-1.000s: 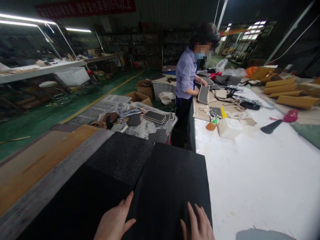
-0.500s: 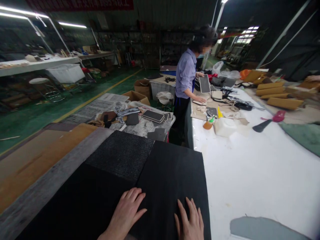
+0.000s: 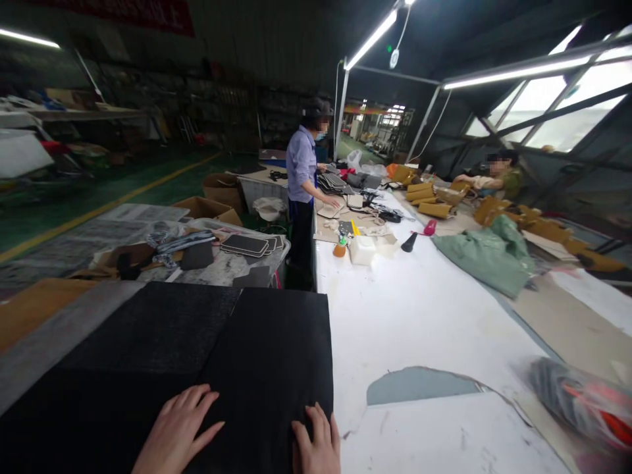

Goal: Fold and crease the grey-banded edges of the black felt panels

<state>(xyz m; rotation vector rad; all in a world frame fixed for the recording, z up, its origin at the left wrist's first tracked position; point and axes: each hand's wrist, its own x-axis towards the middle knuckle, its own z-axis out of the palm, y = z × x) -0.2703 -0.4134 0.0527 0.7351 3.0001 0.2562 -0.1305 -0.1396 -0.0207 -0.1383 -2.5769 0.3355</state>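
Note:
Black sheet material [image 3: 276, 349] lies flat in front of me, with a textured black piece [image 3: 162, 322] at its far left. My left hand [image 3: 180, 421] rests on the black surface with fingers stretched out and thumb apart, near the seam between two pieces. Close to the right edge of the sheet, my right hand [image 3: 318, 438] lies with its fingers extended, touching the surface. Neither hand holds anything. The lower part of the right hand is cut off by the frame.
A white table [image 3: 419, 309] adjoins on the right, bearing a white container [image 3: 363, 251], an orange bottle [image 3: 340, 249] and green cloth [image 3: 488, 253]. A co-worker [image 3: 302, 171] stands at its far side; another person [image 3: 498, 178] is at the right. Dark panels [image 3: 245, 245] lie ahead.
My view has turned to the right, so the scene shifts left and the second person and green cloth appear. Both hands stay flat on the black sheet.

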